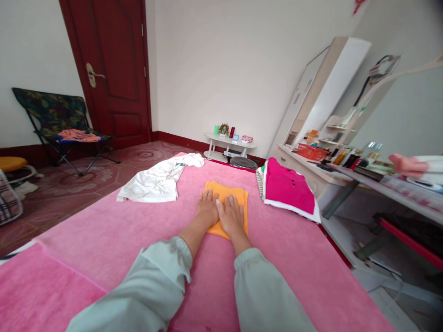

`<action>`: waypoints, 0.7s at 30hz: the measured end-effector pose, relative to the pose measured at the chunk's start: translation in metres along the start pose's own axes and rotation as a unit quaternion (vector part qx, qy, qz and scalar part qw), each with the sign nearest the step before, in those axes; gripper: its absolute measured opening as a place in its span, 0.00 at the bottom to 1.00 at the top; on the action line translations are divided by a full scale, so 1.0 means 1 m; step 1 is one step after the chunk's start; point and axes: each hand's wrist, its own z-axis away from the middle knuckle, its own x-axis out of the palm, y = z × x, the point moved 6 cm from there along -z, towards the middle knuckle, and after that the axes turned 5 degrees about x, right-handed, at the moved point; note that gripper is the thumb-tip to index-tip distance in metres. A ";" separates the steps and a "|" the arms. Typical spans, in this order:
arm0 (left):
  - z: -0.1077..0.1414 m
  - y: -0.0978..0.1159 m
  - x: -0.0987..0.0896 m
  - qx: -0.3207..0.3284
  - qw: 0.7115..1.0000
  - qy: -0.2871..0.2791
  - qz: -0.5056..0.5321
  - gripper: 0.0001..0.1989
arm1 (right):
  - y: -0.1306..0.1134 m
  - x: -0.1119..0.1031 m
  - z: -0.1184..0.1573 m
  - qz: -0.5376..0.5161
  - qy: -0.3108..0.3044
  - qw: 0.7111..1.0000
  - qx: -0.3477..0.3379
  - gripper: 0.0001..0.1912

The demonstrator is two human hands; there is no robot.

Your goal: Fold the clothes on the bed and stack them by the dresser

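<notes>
A folded orange cloth (221,229) lies on the pink bedspread (214,281) in the middle of the head view. My left hand (207,207) rests flat on its left part, fingers stretched forward. Beside it, my right hand (231,216) presses flat on the cloth's right part, fingers also extended. The two hands touch or nearly touch at the thumbs, and neither grips anything. Part of the cloth is hidden beneath the hands.
A crumpled white garment (155,182) lies at the left on the bed. At the right edge sits a stack of clothes with a magenta garment (289,186) on top. Beyond are a low white table (230,140), a folding chair (51,110) and a cluttered dresser (308,162).
</notes>
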 end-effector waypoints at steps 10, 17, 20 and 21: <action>-0.001 0.001 -0.004 -0.008 0.999 -0.008 0.034 0.30 | 0.013 0.001 -0.008 0.021 0.038 0.997 0.068 0.33; -0.019 -0.010 0.001 -0.002 0.998 -0.043 0.044 0.31 | 0.013 0.000 -0.007 0.039 0.042 0.997 0.049 0.30; -0.030 -0.023 0.002 -0.031 0.998 -0.027 0.049 0.33 | 0.013 0.002 -0.007 0.046 0.037 0.997 0.041 0.30; -0.032 -0.027 0.001 -0.037 0.998 -0.016 0.050 0.32 | 0.014 0.002 -0.008 0.047 0.037 0.997 0.040 0.30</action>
